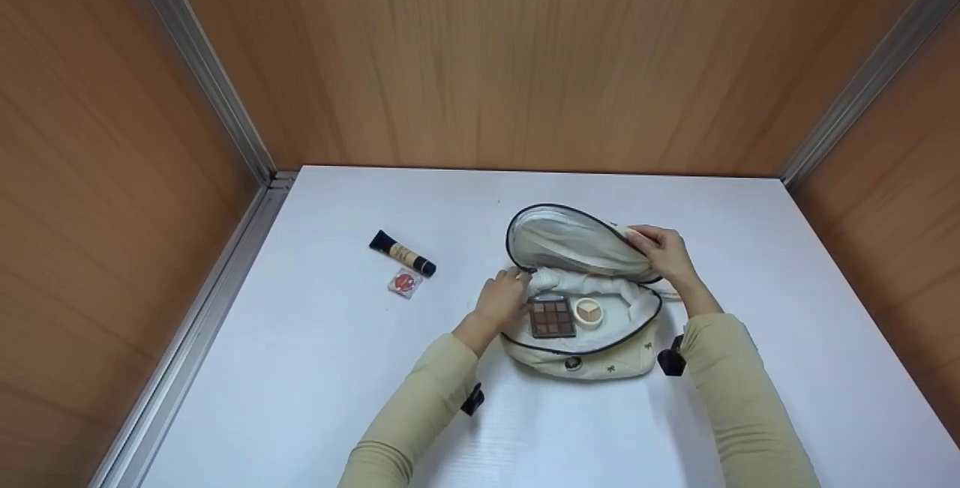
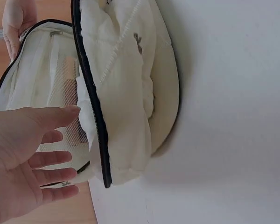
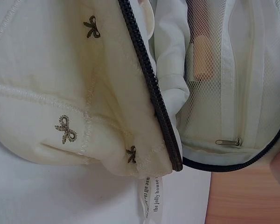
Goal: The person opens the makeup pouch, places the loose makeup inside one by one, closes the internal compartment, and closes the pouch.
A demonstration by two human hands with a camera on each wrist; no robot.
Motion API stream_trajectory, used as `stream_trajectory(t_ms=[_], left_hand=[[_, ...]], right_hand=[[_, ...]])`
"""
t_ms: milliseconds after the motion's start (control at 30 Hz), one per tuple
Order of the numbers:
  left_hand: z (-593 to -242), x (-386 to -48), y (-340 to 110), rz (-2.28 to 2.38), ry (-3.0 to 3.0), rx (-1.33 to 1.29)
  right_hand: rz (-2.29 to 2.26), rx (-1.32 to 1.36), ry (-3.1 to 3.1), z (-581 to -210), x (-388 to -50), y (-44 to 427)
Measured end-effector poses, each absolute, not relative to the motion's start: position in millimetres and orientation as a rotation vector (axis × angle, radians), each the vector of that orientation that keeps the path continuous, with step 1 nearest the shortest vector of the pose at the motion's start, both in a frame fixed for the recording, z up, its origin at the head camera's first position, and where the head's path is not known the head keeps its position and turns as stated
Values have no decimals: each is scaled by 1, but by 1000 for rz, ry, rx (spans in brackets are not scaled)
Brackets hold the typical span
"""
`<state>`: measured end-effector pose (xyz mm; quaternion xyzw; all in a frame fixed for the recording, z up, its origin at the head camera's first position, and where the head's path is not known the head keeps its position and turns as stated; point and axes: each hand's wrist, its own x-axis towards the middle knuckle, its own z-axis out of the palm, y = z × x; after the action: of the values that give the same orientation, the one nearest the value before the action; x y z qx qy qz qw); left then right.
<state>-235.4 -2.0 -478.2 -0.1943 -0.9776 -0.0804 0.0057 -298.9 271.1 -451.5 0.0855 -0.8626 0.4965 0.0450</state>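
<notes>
A cream quilted cosmetic bag lies unzipped on the table, its lid raised at the back. My right hand holds the lid by its right edge. At the bag's left side is my left hand, its fingers extended by the opening and gripping nothing in the left wrist view. Inside lie a brown eyeshadow palette and a round three-section compact. Behind the lid's mesh pocket shows a peach-coloured item, its kind unclear.
Left of the bag, a black-capped beige cosmetic tube lies on the white table. A small clear packet with something red is just below it. Wood-grain panels enclose the table's back and sides. A printed ribbon tag hangs from the bag.
</notes>
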Motion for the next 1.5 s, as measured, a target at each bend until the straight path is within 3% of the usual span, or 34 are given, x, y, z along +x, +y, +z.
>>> stream_trajectory(t_ms=[300, 733, 1100, 1500], left_hand=[[-491, -234, -37, -290, -3000, -552], [-510, -237, -77, -404, -2921, -271], [-521, -242, -107, -468, -2871, -144], [-533, -247, -133, -541, -2918, 51]], right_hand=[[1530, 250, -2627, -451, -298, 271], [1511, 263, -2643, -432, -286, 262], [1478, 259, -2654, -450, -299, 271], [1498, 261, -2655, -446, -295, 269]])
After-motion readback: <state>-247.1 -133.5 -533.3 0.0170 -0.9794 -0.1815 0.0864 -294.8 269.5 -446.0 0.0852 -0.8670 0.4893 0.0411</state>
